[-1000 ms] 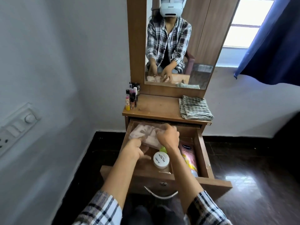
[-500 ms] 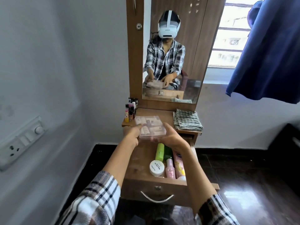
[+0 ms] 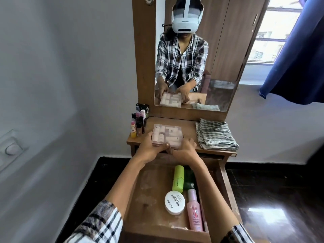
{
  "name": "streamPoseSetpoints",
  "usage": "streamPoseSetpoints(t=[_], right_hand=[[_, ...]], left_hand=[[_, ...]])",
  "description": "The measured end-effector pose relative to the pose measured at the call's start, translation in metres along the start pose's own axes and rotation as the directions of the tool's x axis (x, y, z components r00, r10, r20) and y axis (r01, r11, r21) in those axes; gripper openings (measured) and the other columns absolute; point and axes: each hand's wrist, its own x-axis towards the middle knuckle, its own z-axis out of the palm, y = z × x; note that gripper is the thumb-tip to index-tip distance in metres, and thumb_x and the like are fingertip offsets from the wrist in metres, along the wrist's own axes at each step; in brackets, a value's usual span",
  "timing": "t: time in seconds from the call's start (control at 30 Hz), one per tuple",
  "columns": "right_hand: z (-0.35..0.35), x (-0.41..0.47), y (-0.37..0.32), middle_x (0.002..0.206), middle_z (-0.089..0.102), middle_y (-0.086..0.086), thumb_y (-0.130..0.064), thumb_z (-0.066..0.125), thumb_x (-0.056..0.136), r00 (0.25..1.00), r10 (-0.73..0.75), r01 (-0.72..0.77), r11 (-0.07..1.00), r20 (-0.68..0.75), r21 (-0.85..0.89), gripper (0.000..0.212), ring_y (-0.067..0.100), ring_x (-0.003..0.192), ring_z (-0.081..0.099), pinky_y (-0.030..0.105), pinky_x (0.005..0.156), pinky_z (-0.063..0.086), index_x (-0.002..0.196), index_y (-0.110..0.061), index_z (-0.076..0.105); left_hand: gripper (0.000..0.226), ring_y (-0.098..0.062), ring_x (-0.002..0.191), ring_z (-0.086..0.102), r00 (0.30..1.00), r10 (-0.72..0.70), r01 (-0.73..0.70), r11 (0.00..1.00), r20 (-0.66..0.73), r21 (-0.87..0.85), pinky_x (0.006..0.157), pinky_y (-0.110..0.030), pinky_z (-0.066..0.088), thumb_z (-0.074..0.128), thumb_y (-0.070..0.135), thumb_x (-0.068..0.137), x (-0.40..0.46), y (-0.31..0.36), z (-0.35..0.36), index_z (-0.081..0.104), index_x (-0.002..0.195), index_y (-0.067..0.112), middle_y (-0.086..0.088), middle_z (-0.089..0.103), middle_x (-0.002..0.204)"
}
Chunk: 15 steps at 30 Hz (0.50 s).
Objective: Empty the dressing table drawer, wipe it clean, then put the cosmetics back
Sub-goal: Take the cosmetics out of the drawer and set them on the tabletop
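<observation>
My left hand (image 3: 149, 149) and my right hand (image 3: 185, 149) both grip the clear cosmetics box (image 3: 167, 135), fingers curled round its near edge and its sides, thumbs almost meeting in front. The box lies flat on the tabletop (image 3: 188, 128), near the front edge, with pale tubes and sticks packed inside it. Just to its left stands a cluster of small bottles (image 3: 138, 122); to its right lies a folded checked cloth (image 3: 214, 134), not touching the box. Below my forearms the drawer (image 3: 150, 195) is pulled open. Along its right side lie a green tube (image 3: 178, 178), a white round jar (image 3: 175, 202) and a pink bottle (image 3: 194, 210); its left half is bare, dusty wood. The mirror (image 3: 222, 55) reflects my hands on the box.
</observation>
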Motion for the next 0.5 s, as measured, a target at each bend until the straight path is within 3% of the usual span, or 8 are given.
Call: streamPoseSetpoints(t=[0.1, 0.17, 0.23, 0.4, 0.5], right_hand=[[0.000, 0.006, 0.002, 0.142, 0.022, 0.017, -0.049, 0.061, 0.085, 0.999, -0.030, 0.030, 0.999, -0.019, -0.041, 0.084, 0.033, 0.133, 0.019, 0.040, 0.110, 0.024, 0.141, -0.001, 0.020], [0.000, 0.009, 0.003, 0.142, 0.021, 0.017, -0.045, 0.060, 0.087, 0.999, -0.041, 0.040, 0.998, -0.016, -0.057, 0.079, 0.033, 0.132, 0.019, 0.039, 0.110, 0.023, 0.141, -0.001, 0.020], [0.001, 0.013, 0.003, 0.142, 0.020, 0.016, -0.040, 0.058, 0.090, 0.999, -0.048, 0.046, 0.996, -0.016, -0.074, 0.073, 0.033, 0.132, 0.018, 0.039, 0.110, 0.021, 0.140, -0.002, 0.020], [0.013, 0.023, 0.002, 0.138, 0.026, 0.018, -0.031, 0.053, 0.094, 0.993, -0.056, 0.044, 0.992, -0.102, -0.122, 0.059, 0.036, 0.130, 0.022, 0.041, 0.108, 0.022, 0.138, -0.003, 0.027], [0.019, 0.032, 0.001, 0.135, 0.040, 0.016, -0.031, 0.055, 0.091, 0.983, -0.076, 0.057, 0.992, -0.169, -0.115, 0.054, 0.035, 0.128, 0.030, 0.042, 0.104, 0.029, 0.136, -0.007, 0.036]], left_hand=[[0.047, -0.010, 0.101, 0.058, 0.998, 0.060, -0.061, 0.992, 0.017, 0.106, 0.076, -0.005, 0.044, 0.068, 0.014, 0.083, 0.009, -0.007, -0.001, 0.049, 0.126, 0.008, -0.002, 0.061, 0.116], [0.050, -0.019, 0.111, 0.056, 0.996, 0.086, -0.079, 0.973, -0.022, 0.216, 0.091, -0.026, 0.047, 0.069, 0.020, 0.083, 0.014, -0.013, 0.002, 0.050, 0.129, 0.010, -0.005, 0.062, 0.120], [0.048, -0.022, 0.111, 0.055, 0.989, 0.110, -0.071, 0.942, -0.102, 0.328, 0.093, -0.037, 0.046, 0.068, 0.023, 0.084, 0.015, -0.017, 0.008, 0.052, 0.127, 0.011, -0.006, 0.062, 0.118], [0.028, -0.021, 0.110, 0.057, 0.891, 0.313, -0.091, 0.832, -0.328, 0.548, 0.082, -0.015, 0.037, 0.057, 0.008, 0.090, 0.010, -0.017, 0.021, 0.063, 0.118, 0.008, -0.006, 0.064, 0.115], [0.026, -0.020, 0.113, 0.052, 0.864, 0.381, -0.099, 0.768, -0.328, 0.633, 0.090, -0.025, 0.044, 0.049, 0.012, 0.094, 0.015, -0.023, 0.026, 0.066, 0.114, 0.012, -0.004, 0.063, 0.117]])
